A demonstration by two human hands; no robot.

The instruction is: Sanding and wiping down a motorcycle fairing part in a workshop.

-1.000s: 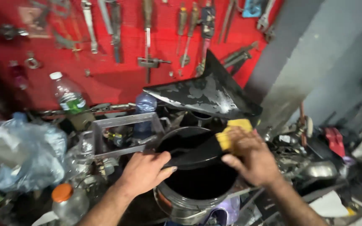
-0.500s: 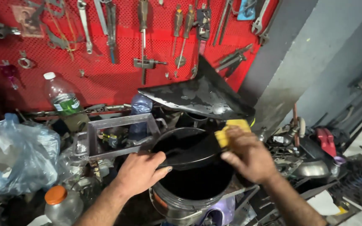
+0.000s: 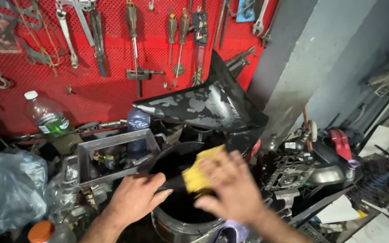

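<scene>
The left hand [image 3: 136,198] grips the near rim of the black round part [image 3: 176,211] on the cluttered table [image 3: 320,202], while the blurred right hand [image 3: 232,189], nearer its centre, presses a yellow sponge [image 3: 196,173] under closed fingers.

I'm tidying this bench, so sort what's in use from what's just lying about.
In use:
left hand on the black bucket rim
right hand, blurred, with the yellow sponge

Lying about:
plastic bottle
black panel
metal frame
plastic bag
hanging tools on the red pegboard
</scene>
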